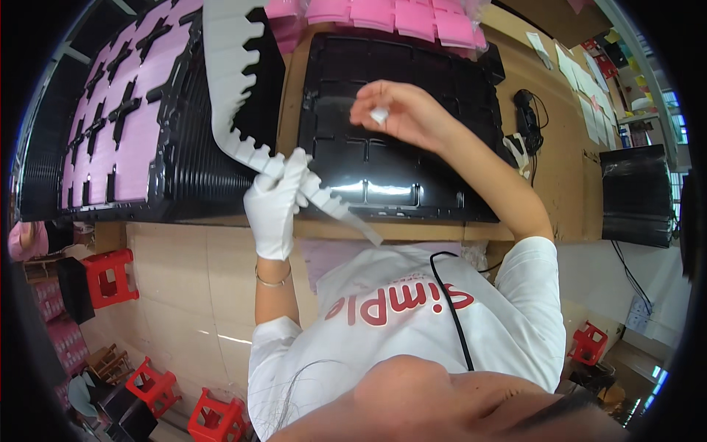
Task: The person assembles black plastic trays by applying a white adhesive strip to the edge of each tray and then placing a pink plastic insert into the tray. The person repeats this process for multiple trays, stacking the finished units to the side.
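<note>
White notched strip: long, pale, with tooth-like cuts along one edge. Comes down beside the left-hand tray stack, bends, passes through the gloved hand; free end lies over the near edge of the table. Contact with the tray below: cannot tell from where I stand.
Left hand: white glove, bracelet at the wrist. Fingers closed around the strip, gripping it near the bend.
Right hand: bare, above the black tray, well apart from the strip. Fingers partly curled; a small white piece shows at them. Pinched or merely stuck there: cannot tell.
Black tray: shiny, with raised ridges, flat on the table in front of the person.
Left-hand tray stack: many black layers; pink sheet and black cross-shaped pieces on top.
Far side: pink packets in a row beyond the tray.
Right of tray: black corded item; white papers further off; second black stack at the far right.
Person: white shirt with red lettering, black cord down the front.
Floor: red stools behind the person.
</note>
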Tool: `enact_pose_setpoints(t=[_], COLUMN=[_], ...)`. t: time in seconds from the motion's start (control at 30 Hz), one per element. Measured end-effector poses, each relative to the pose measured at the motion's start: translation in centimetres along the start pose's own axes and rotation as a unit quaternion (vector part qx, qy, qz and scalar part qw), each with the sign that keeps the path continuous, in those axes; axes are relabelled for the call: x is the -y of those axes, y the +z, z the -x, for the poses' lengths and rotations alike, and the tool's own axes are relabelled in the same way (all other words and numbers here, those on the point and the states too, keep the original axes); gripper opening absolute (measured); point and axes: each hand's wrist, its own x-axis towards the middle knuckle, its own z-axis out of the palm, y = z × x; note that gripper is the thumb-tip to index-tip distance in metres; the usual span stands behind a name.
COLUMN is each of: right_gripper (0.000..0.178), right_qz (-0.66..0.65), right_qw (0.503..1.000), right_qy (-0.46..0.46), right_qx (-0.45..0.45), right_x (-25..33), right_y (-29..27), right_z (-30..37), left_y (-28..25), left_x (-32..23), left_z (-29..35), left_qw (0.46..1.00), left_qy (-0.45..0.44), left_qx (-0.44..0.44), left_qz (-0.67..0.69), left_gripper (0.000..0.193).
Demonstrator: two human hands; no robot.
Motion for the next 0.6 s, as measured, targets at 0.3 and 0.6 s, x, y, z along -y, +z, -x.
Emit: enact_pose_setpoints(t=[0.3, 0.6], right_gripper=[0.013, 0.008], right_qz=[0.494, 0.489], right_qw=[0.86, 0.831], right_qy=[-0.121, -0.255], right_qx=[-0.051, 0.075], right_x=[-7.8, -6.9], right_y=[7.2, 7.9], right_z=[8.4, 8.5], left_y=[0.5, -1.8], left_x=[-0.8, 1.1], left_z=[1.7, 1.7], left_qw=[0.994, 0.995], left_qy=[0.027, 0.034], left_qx=[-0.059, -0.091], left_qz=[0.092, 0.038], left_gripper=[0.029, 0.028])
